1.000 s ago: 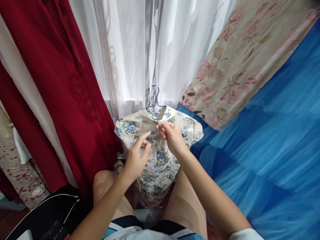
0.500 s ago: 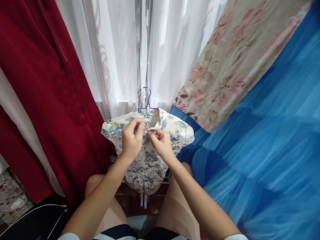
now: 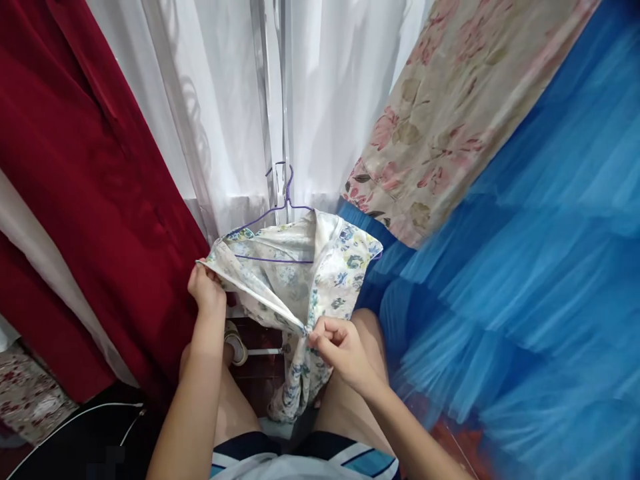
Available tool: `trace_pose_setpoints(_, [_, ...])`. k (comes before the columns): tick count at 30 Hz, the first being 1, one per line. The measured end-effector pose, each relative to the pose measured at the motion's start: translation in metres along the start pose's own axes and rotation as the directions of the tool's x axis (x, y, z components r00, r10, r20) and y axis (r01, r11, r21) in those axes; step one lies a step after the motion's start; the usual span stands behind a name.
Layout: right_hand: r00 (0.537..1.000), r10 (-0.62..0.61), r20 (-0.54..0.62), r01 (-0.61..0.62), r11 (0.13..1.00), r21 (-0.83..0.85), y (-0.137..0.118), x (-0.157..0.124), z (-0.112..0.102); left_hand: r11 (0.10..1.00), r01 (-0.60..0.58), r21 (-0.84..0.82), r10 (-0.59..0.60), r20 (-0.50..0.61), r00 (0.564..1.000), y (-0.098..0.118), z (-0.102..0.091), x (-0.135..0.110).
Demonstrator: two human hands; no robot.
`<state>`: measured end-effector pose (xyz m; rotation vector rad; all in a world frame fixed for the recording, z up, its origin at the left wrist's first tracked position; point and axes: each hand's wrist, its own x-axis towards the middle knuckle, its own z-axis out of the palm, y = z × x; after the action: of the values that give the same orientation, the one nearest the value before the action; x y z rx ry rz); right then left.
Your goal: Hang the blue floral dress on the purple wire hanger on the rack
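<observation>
A white garment with blue and yellow flowers point(image 3: 345, 267) hangs on a purple wire hanger point(image 3: 289, 193) in front of me. Its front is parted, showing the pale inside and the hanger's lower bar. My left hand point(image 3: 207, 288) pinches the garment's edge at the left and holds it outward. Closer to me, my right hand point(image 3: 337, 343) pinches the garment at the lower end of the opening. Whether a zipper pull lies between those fingers, I cannot make out. Below my right hand, the rest of the cloth droops in folds between my knees.
White curtains point(image 3: 220, 133) hang behind the hanger. Red cloth point(image 3: 100, 167) drapes on the left. A beige floral cloth point(image 3: 425, 147) and blue ruffled tulle point(image 3: 520, 267) hang on the right. At lower left, a white cable point(image 3: 90, 413) lies over something black.
My left hand has moved left and down, pulling one side of the garment outward. My right hand has come down towards me. The neckline now gapes into a long opening.
</observation>
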<state>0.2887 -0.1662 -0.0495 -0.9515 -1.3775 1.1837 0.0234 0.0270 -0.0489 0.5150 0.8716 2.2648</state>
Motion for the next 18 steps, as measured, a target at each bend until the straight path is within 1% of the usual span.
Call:
trace_pose_setpoints(3, [0.998,0.011,-0.055,-0.011,1.000,0.003,0.014,-0.008,-0.021,0.999,0.047,0.011,-0.048,0.050,0.998,-0.031,0.002,-0.021])
trace_pose_setpoints(5, [0.996,0.008,-0.087,-0.007,1.000,0.012,0.016,-0.009,-0.035,1.000,0.019,0.009,-0.019,0.052,0.998,-0.040,0.008,-0.030])
trace_pose_setpoints(6, [0.995,0.008,-0.101,-0.007,1.000,0.014,0.016,-0.008,-0.040,1.000,-0.012,0.004,0.012,0.042,0.999,-0.041,0.011,-0.033])
trace_pose_setpoints(8, [0.991,0.011,-0.130,-0.010,1.000,0.009,0.015,-0.005,-0.045,0.996,-0.090,-0.010,0.090,0.020,0.996,-0.034,0.017,-0.033])
trace_pose_setpoints(9, [0.989,0.013,-0.144,-0.013,1.000,0.004,0.015,-0.004,-0.046,0.992,-0.124,-0.013,0.124,0.033,0.992,-0.028,0.019,-0.032])
trace_pose_setpoints(11, [0.987,0.019,-0.158,-0.021,1.000,-0.011,0.017,-0.001,-0.045,0.986,-0.164,-0.012,0.164,0.134,0.977,-0.012,0.021,-0.026])
trace_pose_setpoints(13, [0.990,0.031,-0.141,-0.035,0.999,-0.028,0.020,0.001,-0.040,0.982,-0.190,-0.007,0.186,0.252,0.950,0.005,0.021,-0.021])
trace_pose_setpoints(15, [0.992,0.055,-0.112,-0.060,0.997,-0.039,0.025,0.002,-0.034,0.977,-0.212,-0.006,0.204,0.297,0.933,0.017,0.018,-0.015])
trace_pose_setpoints(16, [0.993,0.069,-0.098,-0.074,0.996,-0.040,0.027,0.002,-0.030,0.979,-0.203,-0.004,0.196,0.287,0.938,0.022,0.016,-0.013])
trace_pose_setpoints(17, [0.993,0.082,-0.087,-0.085,0.996,-0.035,0.028,0.003,-0.026,0.986,-0.165,0.002,0.158,0.273,0.949,0.024,0.014,-0.011])
trace_pose_setpoints(18, [0.993,0.091,-0.078,-0.093,0.995,-0.027,0.029,0.003,-0.022,0.996,-0.090,0.015,0.082,0.271,0.959,0.024,0.012,-0.010])
